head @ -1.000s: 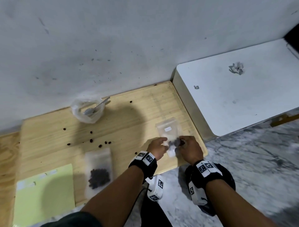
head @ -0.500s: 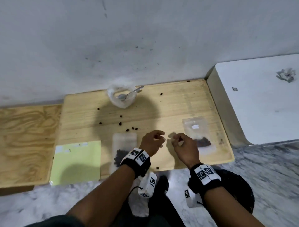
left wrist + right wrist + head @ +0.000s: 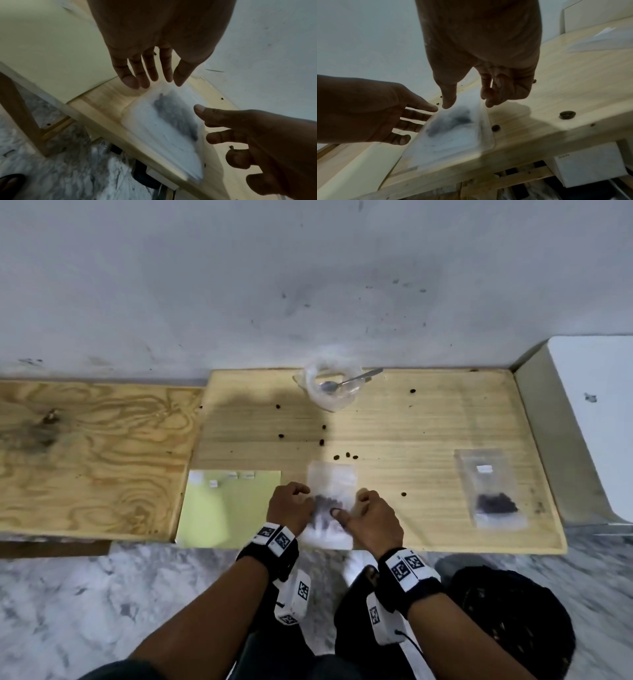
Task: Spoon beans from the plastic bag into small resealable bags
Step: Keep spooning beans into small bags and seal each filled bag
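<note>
A small resealable bag (image 3: 331, 497) with dark beans inside lies at the wooden table's front edge, between my hands; it looks blurred in both wrist views. My left hand (image 3: 301, 498) has straight fingers (image 3: 145, 79) at the bag's (image 3: 163, 128) left edge. My right hand (image 3: 354, 507) lays its thumb (image 3: 448, 103) on the bag (image 3: 453, 129), with its other fingers loosely curled beside the right edge. A second bag with beans (image 3: 489, 491) lies flat to the right. At the back by the wall sits the clear plastic bag (image 3: 330, 392) with a metal spoon (image 3: 349, 380) in it.
Several loose beans (image 3: 346, 456) are scattered over the light wooden table (image 3: 411, 433). A pale green sheet (image 3: 226, 508) lies left of my hands. A plywood board (image 3: 92, 453) adjoins on the left, a white surface (image 3: 596, 412) on the right. Marble floor lies below.
Both hands let go of the right-hand bag, which now lies flat, and moved left to the middle bag. My view has swung left with them.
</note>
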